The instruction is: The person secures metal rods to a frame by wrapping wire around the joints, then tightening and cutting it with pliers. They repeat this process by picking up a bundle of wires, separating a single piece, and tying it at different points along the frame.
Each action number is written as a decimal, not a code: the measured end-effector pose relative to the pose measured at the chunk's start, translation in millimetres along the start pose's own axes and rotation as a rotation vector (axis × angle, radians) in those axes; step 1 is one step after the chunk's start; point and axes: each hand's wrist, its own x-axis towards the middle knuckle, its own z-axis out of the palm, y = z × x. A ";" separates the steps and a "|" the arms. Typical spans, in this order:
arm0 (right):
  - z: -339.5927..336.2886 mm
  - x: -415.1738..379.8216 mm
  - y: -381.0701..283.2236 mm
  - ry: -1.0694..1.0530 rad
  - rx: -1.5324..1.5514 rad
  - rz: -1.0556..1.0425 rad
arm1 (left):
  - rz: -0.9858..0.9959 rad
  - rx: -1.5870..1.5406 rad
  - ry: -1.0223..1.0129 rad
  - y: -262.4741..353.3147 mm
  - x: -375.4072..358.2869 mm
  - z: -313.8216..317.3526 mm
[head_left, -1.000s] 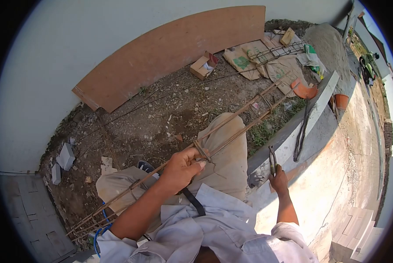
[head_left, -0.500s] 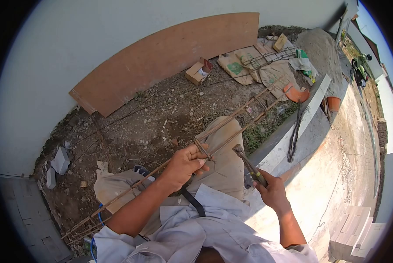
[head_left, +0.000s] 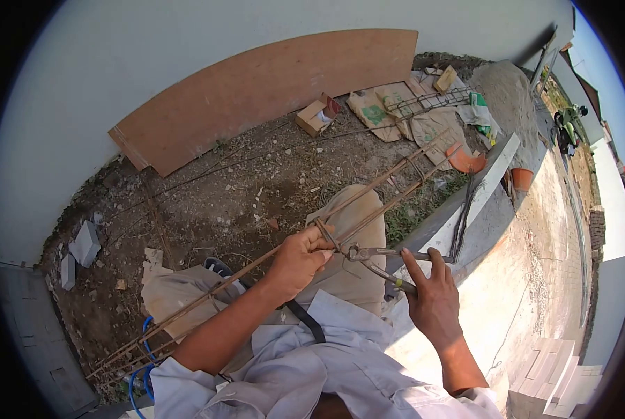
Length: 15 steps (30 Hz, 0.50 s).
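Observation:
A long, narrow cage of thin steel bars [head_left: 378, 181] lies slantwise across my lap, over my knees. My left hand [head_left: 295, 264] is closed round it at a small square stirrup [head_left: 324, 230]. My right hand [head_left: 434, 302] holds a pair of pincers [head_left: 355, 253] with the handles spread, index and middle fingers stretched along the upper handle. The pincers' jaws are at the bar by the stirrup, just right of my left fingertips. A thin loose wire end [head_left: 349, 268] hangs below. Whether the jaws grip the wire is too small to tell.
A low concrete ledge [head_left: 490, 167] runs along the right, with a bundle of dark wire [head_left: 461, 222] on it. Ahead are an orange curved piece [head_left: 466, 159], paper sacks [head_left: 434, 129], a cardboard box [head_left: 315, 119] and a brown board [head_left: 270, 87] against the wall. A blue hose [head_left: 136, 391] lies lower left.
My right hand has brought the pincers left and up to the stirrup joint, and their handles have spread apart. My left hand keeps its hold on the cage.

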 end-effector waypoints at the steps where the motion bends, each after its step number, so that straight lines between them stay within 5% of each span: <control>1: -1.2 0.0 0.1 0.001 -0.002 -0.001 | 0.009 -0.001 0.002 1.3 -0.8 1.7; 15: 7.5 -0.4 -8.7 0.011 -0.097 -0.057 | 0.086 -0.032 0.014 -12.3 6.2 0.9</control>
